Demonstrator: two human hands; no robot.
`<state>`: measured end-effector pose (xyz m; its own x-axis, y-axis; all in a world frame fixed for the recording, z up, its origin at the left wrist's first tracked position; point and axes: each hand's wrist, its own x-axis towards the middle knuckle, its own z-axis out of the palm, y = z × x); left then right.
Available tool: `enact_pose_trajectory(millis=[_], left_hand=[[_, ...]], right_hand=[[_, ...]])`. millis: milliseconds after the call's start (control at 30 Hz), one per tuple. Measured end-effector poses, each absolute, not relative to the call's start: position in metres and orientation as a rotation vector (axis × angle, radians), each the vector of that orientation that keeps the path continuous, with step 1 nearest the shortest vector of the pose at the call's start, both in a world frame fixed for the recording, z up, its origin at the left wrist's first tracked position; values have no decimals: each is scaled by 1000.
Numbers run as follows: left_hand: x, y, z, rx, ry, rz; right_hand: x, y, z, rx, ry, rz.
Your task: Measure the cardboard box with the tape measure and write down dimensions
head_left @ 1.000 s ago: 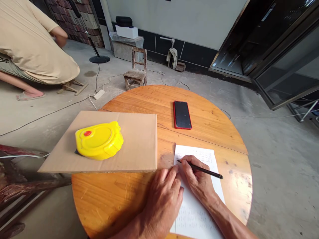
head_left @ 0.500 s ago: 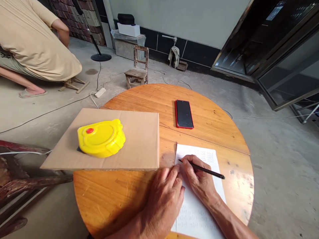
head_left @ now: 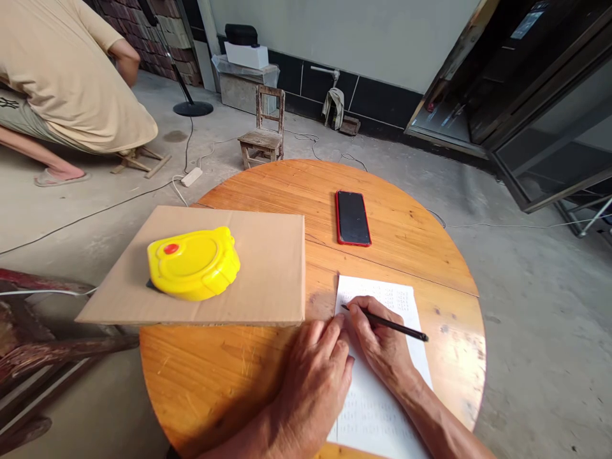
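My right hand (head_left: 382,347) grips a slim black pen (head_left: 401,327), its tip at the upper left part of a white sheet of paper (head_left: 377,414). Rows of small handwritten marks run along the top and lower part of the sheet; they are too small to read. Resting flat across the paper's left edge is my left hand (head_left: 318,370), fingers extended and holding nothing. Left of the hands, a yellow tape measure (head_left: 196,264) with a red button lies on a flat piece of cardboard (head_left: 272,268).
A phone in a red case (head_left: 352,218) lies on the round wooden table (head_left: 268,185) beyond the paper. The cardboard overhangs the table's left edge. Past the table stand a small wooden chair (head_left: 262,131) and a crouching person (head_left: 81,89). Cables and a power strip (head_left: 192,177) cross the floor.
The pen's back end has shifted slightly to the left and up, its tip staying near the same spot. The person's arm at the left has moved a little rightward. My left hand stays put.
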<state>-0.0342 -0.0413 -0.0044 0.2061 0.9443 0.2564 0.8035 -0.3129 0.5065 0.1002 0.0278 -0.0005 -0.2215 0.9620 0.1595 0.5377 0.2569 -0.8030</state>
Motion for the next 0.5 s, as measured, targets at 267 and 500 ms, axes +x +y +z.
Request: enact_pose_trajectory(millis=[267,500], left_hand=[[-33,-41,-5,2214,1671,807],[-33,-41,-5,2227,1670,820]], right_hand=[[100,29,0,-1358,-1879,792],[99,29,2,-1352,-1901,774]])
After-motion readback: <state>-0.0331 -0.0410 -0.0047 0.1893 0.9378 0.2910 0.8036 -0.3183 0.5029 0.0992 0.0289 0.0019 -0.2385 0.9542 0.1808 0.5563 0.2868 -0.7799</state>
